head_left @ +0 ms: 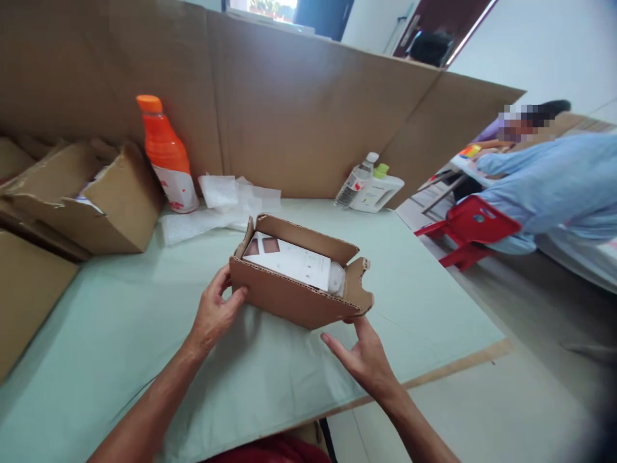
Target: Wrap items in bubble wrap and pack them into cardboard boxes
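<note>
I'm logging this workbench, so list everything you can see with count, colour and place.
small open corrugated cardboard box: 1, brown, table centre
white paper-wrapped item: 1, inside that box
orange plastic bottle: 1, back left
torn cardboard carton: 1, brown, left
white wrapping sheets: several, behind box
clear bottle: 1, back right
white jug: 1, green cap
pale green table: 1
red chair: 1, right
left hand: touching box end
right hand: open, at box corner

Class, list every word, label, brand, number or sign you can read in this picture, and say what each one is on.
None can be read.
Orange bottle: label print too blurred.
Clear bottle: red mark, illegible.
White jug: faint print, too small.
White packet in the small cardboard box: brown squares, no legible text.
</note>
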`<state>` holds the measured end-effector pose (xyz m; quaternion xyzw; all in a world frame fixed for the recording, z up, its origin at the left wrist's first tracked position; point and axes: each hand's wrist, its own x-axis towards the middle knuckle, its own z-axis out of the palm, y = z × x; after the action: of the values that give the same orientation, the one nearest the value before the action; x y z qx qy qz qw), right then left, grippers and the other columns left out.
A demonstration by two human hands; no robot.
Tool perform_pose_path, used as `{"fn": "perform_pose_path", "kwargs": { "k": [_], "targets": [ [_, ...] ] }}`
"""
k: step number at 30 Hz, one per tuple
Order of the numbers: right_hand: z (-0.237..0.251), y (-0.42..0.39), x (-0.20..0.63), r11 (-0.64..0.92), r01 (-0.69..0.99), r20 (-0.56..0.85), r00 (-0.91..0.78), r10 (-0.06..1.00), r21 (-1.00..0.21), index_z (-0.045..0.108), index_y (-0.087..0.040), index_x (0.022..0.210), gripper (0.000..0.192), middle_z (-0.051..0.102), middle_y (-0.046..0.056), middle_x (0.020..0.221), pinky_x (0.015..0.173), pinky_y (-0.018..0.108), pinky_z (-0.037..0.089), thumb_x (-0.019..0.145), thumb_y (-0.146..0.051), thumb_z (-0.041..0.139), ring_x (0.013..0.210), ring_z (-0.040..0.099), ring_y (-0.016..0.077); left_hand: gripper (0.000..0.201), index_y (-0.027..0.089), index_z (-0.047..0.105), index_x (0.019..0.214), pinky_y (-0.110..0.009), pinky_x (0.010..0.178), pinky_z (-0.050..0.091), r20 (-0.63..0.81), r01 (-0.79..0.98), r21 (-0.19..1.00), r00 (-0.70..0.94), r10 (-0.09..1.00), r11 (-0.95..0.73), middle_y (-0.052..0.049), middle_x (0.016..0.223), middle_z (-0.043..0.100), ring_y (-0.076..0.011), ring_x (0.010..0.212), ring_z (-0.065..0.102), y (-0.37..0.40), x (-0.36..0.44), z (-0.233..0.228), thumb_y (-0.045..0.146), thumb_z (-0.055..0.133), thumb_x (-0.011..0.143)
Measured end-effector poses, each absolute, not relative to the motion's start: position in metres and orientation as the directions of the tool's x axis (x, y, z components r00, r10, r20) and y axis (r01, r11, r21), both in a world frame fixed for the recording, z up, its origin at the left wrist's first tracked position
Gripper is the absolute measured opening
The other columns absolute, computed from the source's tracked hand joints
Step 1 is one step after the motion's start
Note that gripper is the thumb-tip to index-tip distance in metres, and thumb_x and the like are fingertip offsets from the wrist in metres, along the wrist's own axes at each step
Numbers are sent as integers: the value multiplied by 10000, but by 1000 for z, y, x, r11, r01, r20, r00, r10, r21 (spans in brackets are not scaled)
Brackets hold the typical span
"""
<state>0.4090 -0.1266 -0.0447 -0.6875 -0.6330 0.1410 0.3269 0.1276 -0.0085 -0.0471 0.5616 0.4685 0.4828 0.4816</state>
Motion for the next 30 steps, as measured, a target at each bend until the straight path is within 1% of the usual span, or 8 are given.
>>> {"fn": "perform_pose_path", "kwargs": {
  "k": [5,10,15,17,20,22,28,30],
  "targets": [
    [-75,-111,432,148,615,293,141,946,-774,193,-256,1605,1186,328,178,1637,1192,577,363,689,-750,761,1486,365,399,527,206,641,1222,-325,748,510,39,282,959,-70,997,-17,-78,1098,675,-194,875,641,-15,115,-52,500,699,789],
    [-85,-76,437,230,495,290,47,956,-838,7,-267,1643,1449,184,166,1699,1261,577,230,552,-853,761,1555,208,395,689,162,611,1225,-307,687,515,-112,196,973,-40,993,117,-47,897,666,-173,751,604,-21,119,-57,606,740,713],
    [-89,-72,436,212,488,318,146,937,-847,-34,-271,1639,1389,236,151,1685,1242,553,293,630,-746,793,1535,284,370,745,161,589,1247,-328,757,554,-118,103,987,-29,993,121,-59,924,680,-194,824,647,-8,142,-64,603,785,680],
    [-90,-77,444,192,502,354,250,901,-843,2,-265,1638,1326,233,161,1681,1222,548,336,666,-681,802,1523,314,368,810,178,514,1363,-350,812,572,-72,58,996,37,997,70,-111,1121,675,-208,914,681,-3,161,-67,571,780,706],
    [-90,-86,475,142,531,403,415,816,-835,66,-270,1621,1224,306,180,1636,1174,573,388,704,-616,799,1466,406,365,833,228,358,1510,-400,931,570,41,58,997,172,984,-52,-196,1503,472,-258,1174,657,-6,191,-73,480,718,802],
    [-87,-89,509,103,572,445,501,742,-814,112,-277,1601,1160,364,174,1595,1145,575,410,715,-595,790,1417,462,350,753,238,359,1525,-420,958,568,90,124,984,271,958,-128,-197,1556,421,-283,1280,606,-15,205,-78,409,661,857],
    [-73,-73,636,-45,656,532,648,545,-753,179,-244,1540,1152,430,176,1517,1036,486,495,625,-576,796,1327,531,308,490,248,622,1349,-290,576,604,94,308,923,400,912,-230,-165,1526,507,-336,1307,594,-50,203,-97,300,606,862],
    [-69,-59,671,-99,661,528,672,519,-744,119,-206,1552,1202,403,200,1533,1043,467,489,613,-562,779,1353,508,305,437,250,672,1292,-305,579,620,103,354,900,397,912,-255,-153,1476,568,-341,1314,593,-58,193,-105,303,596,865]
  ]
}}
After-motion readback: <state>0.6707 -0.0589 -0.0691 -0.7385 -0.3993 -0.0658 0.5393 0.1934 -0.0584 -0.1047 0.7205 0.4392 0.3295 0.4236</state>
